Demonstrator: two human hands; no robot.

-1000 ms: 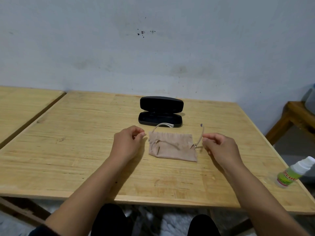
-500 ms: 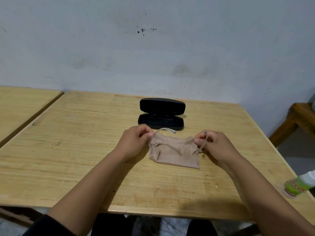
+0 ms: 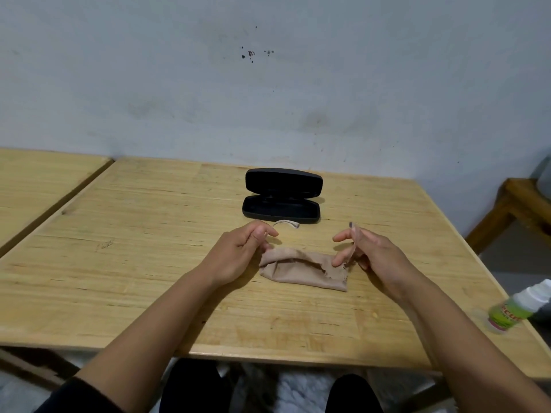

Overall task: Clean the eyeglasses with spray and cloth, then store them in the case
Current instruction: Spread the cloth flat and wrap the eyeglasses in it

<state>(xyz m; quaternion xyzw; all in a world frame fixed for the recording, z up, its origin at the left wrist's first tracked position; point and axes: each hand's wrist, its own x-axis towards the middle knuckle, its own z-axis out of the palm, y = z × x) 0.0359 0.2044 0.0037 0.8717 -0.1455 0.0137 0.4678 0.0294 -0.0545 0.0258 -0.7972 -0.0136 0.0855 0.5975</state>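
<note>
The wooden table [image 3: 149, 263] filled most of your view, with the wall behind it and a second table off at nine o'clock. At twelve o'clock on it sat the black case [image 3: 281, 201], lid up and ready, near but apart from your hands. Your two arms came in from six o'clock and met at the middle of the table. There lay the tan cloth [image 3: 301, 268], bunched over the front of the glasses [image 3: 286, 224], so the lenses were hidden and only the two thin arms of the frame stuck out toward twelve. Your left hand [image 3: 235, 254] was pinched shut on the pale arm at the cloth's nine o'clock end. Your right hand [image 3: 369, 251] was curled around the dark-tipped arm at the three o'clock end, fingers partly spread; whether it truly gripped I could not tell. The spray bottle [image 3: 518, 305] lay tipped at four o'clock, right at the table's edge and well apart from everything else. That bottle was your first risk, I judged: a brush from your right forearm could roll it off. The second was the frame, since pulling the two arms apart or unevenly could bend the hinges. The third was the cloth, which could slip off as you lifted.
</note>
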